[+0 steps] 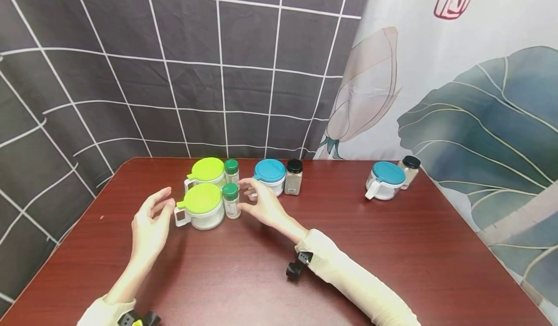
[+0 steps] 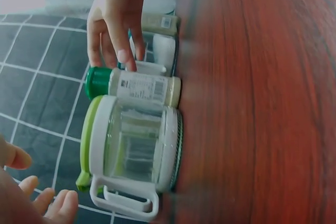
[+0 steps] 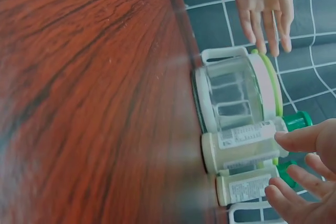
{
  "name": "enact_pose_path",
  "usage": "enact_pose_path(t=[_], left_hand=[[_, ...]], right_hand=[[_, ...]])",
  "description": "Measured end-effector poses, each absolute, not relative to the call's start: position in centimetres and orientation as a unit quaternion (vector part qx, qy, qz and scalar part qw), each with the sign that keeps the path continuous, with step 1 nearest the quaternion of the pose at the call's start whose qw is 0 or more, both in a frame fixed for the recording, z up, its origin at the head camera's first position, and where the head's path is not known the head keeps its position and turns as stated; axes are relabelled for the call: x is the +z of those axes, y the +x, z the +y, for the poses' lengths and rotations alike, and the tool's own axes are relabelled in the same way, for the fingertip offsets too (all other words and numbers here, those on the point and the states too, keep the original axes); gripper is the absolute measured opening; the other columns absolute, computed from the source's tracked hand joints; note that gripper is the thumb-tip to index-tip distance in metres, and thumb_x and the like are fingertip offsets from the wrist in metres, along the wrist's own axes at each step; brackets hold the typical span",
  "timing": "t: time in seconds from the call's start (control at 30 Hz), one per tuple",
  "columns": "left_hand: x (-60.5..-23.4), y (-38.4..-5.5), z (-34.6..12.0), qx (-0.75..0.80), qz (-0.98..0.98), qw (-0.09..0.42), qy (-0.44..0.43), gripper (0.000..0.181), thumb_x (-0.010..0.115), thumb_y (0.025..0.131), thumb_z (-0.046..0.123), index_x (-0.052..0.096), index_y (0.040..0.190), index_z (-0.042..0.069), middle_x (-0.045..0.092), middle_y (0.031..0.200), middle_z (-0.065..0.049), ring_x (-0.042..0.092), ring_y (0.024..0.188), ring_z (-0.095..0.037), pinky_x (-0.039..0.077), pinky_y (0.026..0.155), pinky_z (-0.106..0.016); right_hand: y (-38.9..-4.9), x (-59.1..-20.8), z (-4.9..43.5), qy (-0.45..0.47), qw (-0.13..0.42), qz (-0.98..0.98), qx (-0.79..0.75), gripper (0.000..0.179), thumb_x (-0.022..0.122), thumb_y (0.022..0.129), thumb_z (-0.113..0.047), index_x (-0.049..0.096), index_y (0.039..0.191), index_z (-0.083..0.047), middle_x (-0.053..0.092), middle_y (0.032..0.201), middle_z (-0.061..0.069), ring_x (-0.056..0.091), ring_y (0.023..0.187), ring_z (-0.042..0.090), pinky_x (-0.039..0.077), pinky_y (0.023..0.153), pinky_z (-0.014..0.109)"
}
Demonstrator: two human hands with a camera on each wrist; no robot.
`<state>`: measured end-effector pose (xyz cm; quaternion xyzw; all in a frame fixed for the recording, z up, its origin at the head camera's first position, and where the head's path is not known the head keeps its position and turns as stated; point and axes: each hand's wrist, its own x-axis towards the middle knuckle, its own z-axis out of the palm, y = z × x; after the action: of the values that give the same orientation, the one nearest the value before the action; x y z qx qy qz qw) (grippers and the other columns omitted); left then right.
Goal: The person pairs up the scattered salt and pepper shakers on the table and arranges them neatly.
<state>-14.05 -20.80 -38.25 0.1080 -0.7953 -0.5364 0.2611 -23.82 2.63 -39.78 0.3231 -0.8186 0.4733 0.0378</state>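
Note:
At the left of the head view, my left hand [image 1: 150,222] is beside the front glass jar with a lime-green lid [image 1: 204,205], fingertips close to its white handle. Its fingers are loosely bent and hold nothing. To that jar's right stands a green-capped shaker bottle [image 1: 232,202]; a second green-capped bottle [image 1: 231,168] and a second lime-lidded jar [image 1: 207,170] stand behind. My right hand [image 1: 266,205] is just right of the bottles, fingers spread. In the right wrist view its thumb [image 3: 299,139] is near the front bottle's neck; whether it touches cannot be told.
Behind my right hand stand a blue-lidded jar [image 1: 270,173] and a black-capped bottle [image 1: 294,177]. Another blue-lidded jar [image 1: 385,179] and black-capped bottle [image 1: 410,168] are near the right edge of the red-brown table [image 1: 244,277]. A dark gridded curtain [image 1: 187,84] hangs behind.

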Motion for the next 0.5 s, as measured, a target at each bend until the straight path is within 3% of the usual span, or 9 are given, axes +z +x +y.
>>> enact_pose_path(t=[0.17, 0.37, 0.5], left_hand=[[-37.7, -13.9, -19.9, -0.551, -0.787, 0.258, 0.101, 0.033, 0.056, 0.095, 0.011, 0.060, 0.128, 0.008, 0.055, 0.102, 0.033, 0.054, 0.089, 0.023, 0.042, 0.077, 0.001], [-36.9, -13.8, -18.7, -0.571, -0.779, 0.247, 0.080, 0.035, 0.055, 0.095, 0.009, 0.056, 0.130, 0.008, 0.060, 0.119, 0.008, 0.055, 0.094, 0.019, 0.043, 0.080, -0.001], [-36.6, -13.8, -18.0, -0.580, -0.775, 0.243, 0.065, 0.035, 0.054, 0.096, 0.007, 0.055, 0.130, 0.005, 0.058, 0.117, 0.014, 0.054, 0.095, 0.018, 0.043, 0.082, -0.002]], right_hand=[[-24.0, -39.5, 3.4, 0.319, 0.055, -0.818, 0.476, 0.049, 0.074, 0.079, 0.000, 0.055, 0.124, -0.001, 0.062, 0.121, 0.018, 0.064, 0.104, 0.032, 0.055, 0.088, 0.040], [-23.8, -38.9, 4.4, 0.317, 0.076, -0.808, 0.492, 0.045, 0.074, 0.078, -0.001, 0.058, 0.121, -0.002, 0.064, 0.118, 0.016, 0.065, 0.100, 0.033, 0.055, 0.086, 0.046], [-23.6, -38.6, 5.0, 0.319, 0.085, -0.805, 0.494, 0.044, 0.074, 0.078, -0.002, 0.059, 0.120, -0.001, 0.065, 0.116, 0.017, 0.065, 0.101, 0.034, 0.054, 0.086, 0.049]])
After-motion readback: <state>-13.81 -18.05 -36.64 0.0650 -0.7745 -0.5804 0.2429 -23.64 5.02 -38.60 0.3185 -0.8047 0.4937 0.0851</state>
